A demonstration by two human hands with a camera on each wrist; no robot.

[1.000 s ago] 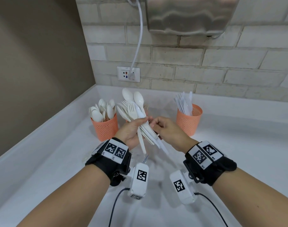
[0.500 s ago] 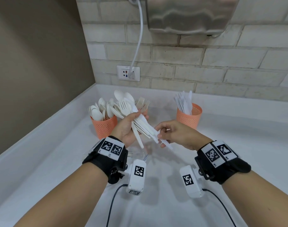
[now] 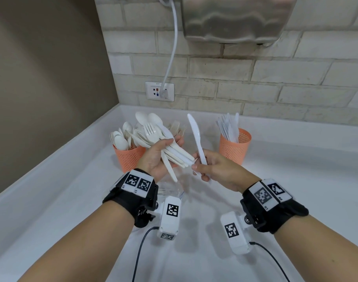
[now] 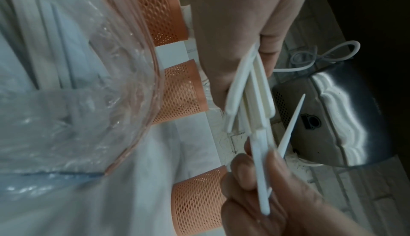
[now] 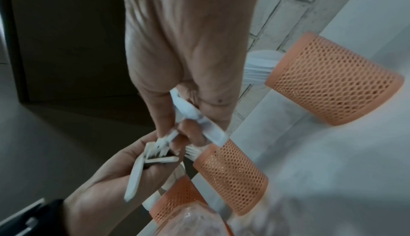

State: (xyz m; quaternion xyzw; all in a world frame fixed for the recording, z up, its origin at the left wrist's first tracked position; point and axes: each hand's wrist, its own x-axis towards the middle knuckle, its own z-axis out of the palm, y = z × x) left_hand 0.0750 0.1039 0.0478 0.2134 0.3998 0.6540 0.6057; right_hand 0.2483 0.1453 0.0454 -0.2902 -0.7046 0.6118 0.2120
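Note:
My left hand (image 3: 153, 159) grips a fanned bundle of white plastic spoons and forks (image 3: 153, 133) by the handles, held above the counter. Just to its right, my right hand (image 3: 214, 167) pinches the handle of a single white plastic knife (image 3: 196, 135), whose blade points up and away. The left wrist view shows the bundle's handle ends (image 4: 250, 99) beside the knife (image 4: 261, 178) in my right fingers. In the right wrist view the knife handle (image 5: 199, 120) lies between thumb and fingers, close to the bundle (image 5: 153, 157).
Three orange mesh cups stand by the back wall: a spoon cup (image 3: 129, 159), a fork cup (image 5: 233, 174) mostly hidden behind my left hand, and a knife cup (image 3: 235, 147). A clear plastic bag (image 4: 77, 99) lies on the white counter (image 3: 72, 200). A metal dryer (image 3: 235, 17) hangs above.
My right hand has drawn one knife out of the bundle, moved right and swung its blade upright. My left hand with the bundle has shifted slightly left and lower.

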